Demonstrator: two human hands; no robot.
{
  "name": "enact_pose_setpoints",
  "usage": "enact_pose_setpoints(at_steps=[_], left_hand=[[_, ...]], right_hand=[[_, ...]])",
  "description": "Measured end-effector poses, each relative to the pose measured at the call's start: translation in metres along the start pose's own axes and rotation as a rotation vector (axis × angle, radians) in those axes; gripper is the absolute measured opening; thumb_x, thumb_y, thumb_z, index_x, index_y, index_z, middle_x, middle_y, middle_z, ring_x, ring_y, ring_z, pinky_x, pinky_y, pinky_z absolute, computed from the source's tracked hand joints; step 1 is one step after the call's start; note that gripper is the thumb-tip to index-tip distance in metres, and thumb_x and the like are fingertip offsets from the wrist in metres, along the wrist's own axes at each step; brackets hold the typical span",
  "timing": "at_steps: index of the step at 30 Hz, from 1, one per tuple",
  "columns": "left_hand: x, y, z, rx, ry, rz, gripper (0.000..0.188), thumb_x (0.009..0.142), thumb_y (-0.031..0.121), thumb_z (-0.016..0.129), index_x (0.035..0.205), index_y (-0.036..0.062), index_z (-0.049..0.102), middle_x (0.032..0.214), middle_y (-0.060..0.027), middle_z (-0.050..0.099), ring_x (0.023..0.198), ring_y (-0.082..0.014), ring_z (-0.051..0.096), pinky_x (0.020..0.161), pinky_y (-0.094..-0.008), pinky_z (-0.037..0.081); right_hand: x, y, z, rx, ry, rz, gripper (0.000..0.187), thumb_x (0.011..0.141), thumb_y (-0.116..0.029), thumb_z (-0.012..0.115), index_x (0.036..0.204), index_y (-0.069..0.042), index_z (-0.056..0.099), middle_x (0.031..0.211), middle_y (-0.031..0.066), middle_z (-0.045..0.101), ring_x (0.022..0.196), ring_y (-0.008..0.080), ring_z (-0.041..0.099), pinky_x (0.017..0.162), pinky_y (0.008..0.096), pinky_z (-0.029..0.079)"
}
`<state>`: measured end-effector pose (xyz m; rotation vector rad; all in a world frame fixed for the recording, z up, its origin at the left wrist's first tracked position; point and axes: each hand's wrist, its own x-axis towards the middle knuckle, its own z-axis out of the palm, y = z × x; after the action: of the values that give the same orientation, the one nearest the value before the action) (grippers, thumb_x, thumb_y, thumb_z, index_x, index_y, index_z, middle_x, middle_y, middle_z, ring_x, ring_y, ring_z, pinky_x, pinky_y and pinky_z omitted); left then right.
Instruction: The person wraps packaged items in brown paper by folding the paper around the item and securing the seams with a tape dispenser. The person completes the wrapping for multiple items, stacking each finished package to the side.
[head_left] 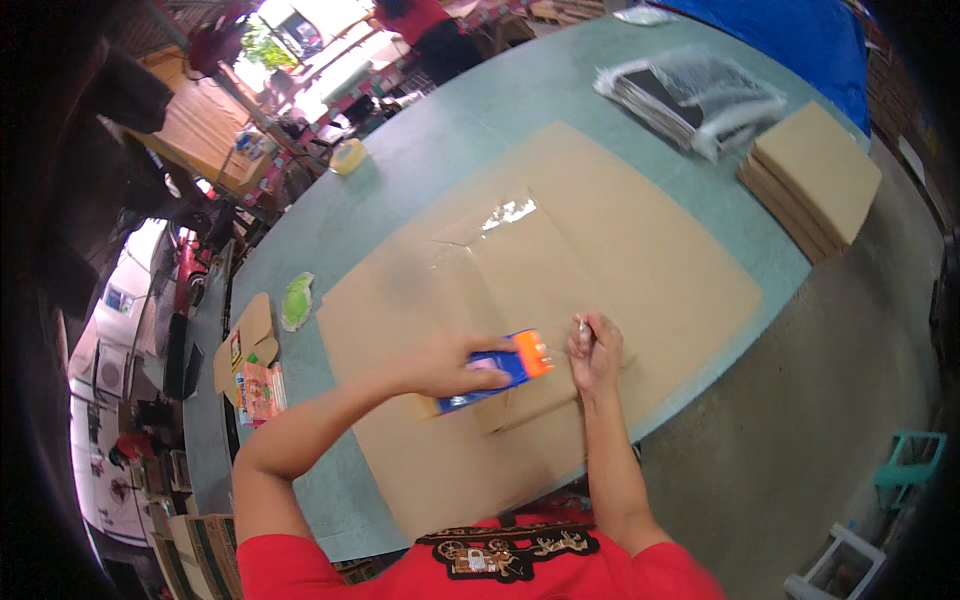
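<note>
My left hand (445, 368) is wrapped round a blue and orange tape dispenser (512, 368), its orange end pointing right. My right hand (597, 355) is closed just right of that orange end, with a small shiny bit at its fingertips that I cannot make out. Both hands are over a large sheet of brown cardboard (650, 250) lying flat on a green-grey table (430, 140). Glossy clear tape (510, 213) lies across the far part of a creased rectangle in the middle of the sheet.
A tape roll (348, 156) sits at the table's far left edge. Nearer left are a green pad (297, 302) and colourful packets (262, 390). Far right hold plastic-wrapped items (690, 95) and stacked brown cardboard (815, 180). A green stool (908, 468) stands on the floor at right.
</note>
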<state>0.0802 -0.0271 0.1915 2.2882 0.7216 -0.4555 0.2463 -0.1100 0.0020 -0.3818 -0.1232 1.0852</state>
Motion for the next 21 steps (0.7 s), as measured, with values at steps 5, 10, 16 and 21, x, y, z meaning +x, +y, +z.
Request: enact_pose_setpoints(at_steps=[5, 10, 16, 21], left_hand=[[0.021, -0.009, 0.010, 0.093, -0.131, -0.170, 0.050, 0.075, 0.043, 0.060, 0.117, 0.0176, 0.055, 0.105, -0.0141, 0.060, 0.091, -0.0279, 0.059, 0.081, -0.0354, 0.045], [0.044, -0.001, 0.005, 0.171, -0.161, -0.222, 0.043, 0.075, 0.043, 0.059, 0.111, 0.0186, 0.059, 0.102, -0.0124, 0.061, 0.090, -0.0267, 0.059, 0.080, -0.0351, 0.046], [0.043, -0.006, 0.009, 0.167, -0.139, -0.182, 0.044, 0.075, 0.042, 0.059, 0.111, 0.0179, 0.059, 0.103, -0.0120, 0.061, 0.090, -0.0275, 0.058, 0.080, -0.0351, 0.046], [0.045, -0.014, 0.010, 0.198, -0.165, -0.042, 0.050, 0.072, 0.045, 0.061, 0.111, 0.0129, 0.059, 0.099, -0.0134, 0.062, 0.090, -0.0283, 0.059, 0.078, -0.0343, 0.047]], right_hand=[[-0.004, -0.004, 0.020, 0.023, 0.061, -0.021, 0.021, 0.084, -0.016, 0.056, 0.079, 0.004, 0.058, 0.053, -0.0003, 0.044, 0.044, 0.0055, 0.037, 0.040, 0.0191, 0.028], [-0.008, -0.037, 0.021, -1.070, 0.132, -0.070, 0.031, 0.076, -0.019, 0.064, 0.099, 0.001, 0.058, 0.064, 0.0036, 0.049, 0.054, 0.0115, 0.044, 0.050, 0.0253, 0.037], [-0.008, -0.084, 0.028, -2.381, 0.452, -0.456, 0.063, 0.073, -0.022, 0.062, 0.129, -0.006, 0.038, 0.122, 0.0198, 0.039, 0.116, 0.0316, 0.033, 0.096, 0.0455, 0.023], [-0.011, -0.023, 0.010, -2.167, -0.168, -0.526, 0.054, 0.085, -0.030, 0.046, 0.132, -0.008, 0.032, 0.137, 0.0175, 0.028, 0.129, 0.0314, 0.020, 0.105, 0.0469, 0.013]])
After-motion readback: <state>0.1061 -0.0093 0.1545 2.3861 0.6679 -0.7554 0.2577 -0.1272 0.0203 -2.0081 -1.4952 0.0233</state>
